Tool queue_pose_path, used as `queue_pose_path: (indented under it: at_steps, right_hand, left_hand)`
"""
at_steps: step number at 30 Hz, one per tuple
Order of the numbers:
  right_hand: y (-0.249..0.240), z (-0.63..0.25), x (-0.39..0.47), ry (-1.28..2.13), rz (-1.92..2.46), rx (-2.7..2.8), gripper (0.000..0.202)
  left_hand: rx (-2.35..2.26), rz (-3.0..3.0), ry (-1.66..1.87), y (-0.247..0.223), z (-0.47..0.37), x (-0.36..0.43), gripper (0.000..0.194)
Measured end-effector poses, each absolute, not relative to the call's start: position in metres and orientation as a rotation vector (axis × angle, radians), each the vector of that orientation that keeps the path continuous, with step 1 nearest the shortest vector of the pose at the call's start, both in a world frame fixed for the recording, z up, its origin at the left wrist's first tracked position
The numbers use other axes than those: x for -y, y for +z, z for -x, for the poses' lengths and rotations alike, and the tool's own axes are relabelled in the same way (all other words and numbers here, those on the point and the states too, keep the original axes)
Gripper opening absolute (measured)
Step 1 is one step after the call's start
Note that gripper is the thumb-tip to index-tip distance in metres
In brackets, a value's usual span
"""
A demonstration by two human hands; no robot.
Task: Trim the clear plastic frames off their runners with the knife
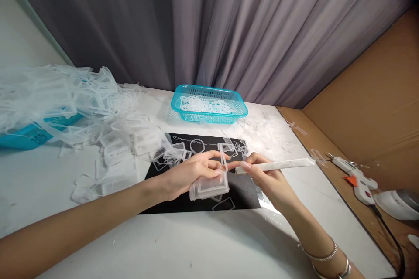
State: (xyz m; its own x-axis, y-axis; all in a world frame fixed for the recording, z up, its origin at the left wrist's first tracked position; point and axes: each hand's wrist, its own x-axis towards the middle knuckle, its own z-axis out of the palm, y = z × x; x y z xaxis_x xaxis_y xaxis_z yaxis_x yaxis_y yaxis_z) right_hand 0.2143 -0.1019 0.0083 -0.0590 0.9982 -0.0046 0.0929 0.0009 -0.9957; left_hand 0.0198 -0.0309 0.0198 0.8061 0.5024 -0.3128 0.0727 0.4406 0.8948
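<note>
My left hand (pixel 193 170) is closed around a stack of clear rectangular plastic pieces (pixel 211 187) with raised borders. A thin plastic strip (pixel 223 157) stands up at the stack's edge, by the left fingers. In my right hand (pixel 262 174) is a long, slim stick wrapped in white (pixel 284 164), pointing right. The right index finger reaches toward the strip and seems to touch it. Both hands are above a black mat (pixel 183 205), where loose clear frames (pixel 224 204) lie. The tip of the wrapped stick near the right thumb is partly hidden.
A blue basket (pixel 209 117) holding thin white strips stands behind the mat. A big heap of clear plastic pieces (pixel 55 91) lies left; scraps (pixel 268 137) pile up right. A white corded tool (pixel 362 187) with a thin tip lies on the brown surface at right.
</note>
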Motion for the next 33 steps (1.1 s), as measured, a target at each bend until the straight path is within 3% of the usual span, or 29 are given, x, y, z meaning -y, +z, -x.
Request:
queue_pose_path:
  at_steps: [23, 33]
  right_hand:
    - [0.006, -0.213, 0.105, 1.066, 1.13, 1.494, 0.021]
    - [0.006, -0.208, 0.108, 0.864, 1.116, 1.686, 0.012]
  left_hand:
    - [-0.493, -1.051, 0.19, 0.023, -0.019, 0.028, 0.037]
    - [-0.567, -1.127, 0.228, 0.031, -0.023, 0.035, 0.024]
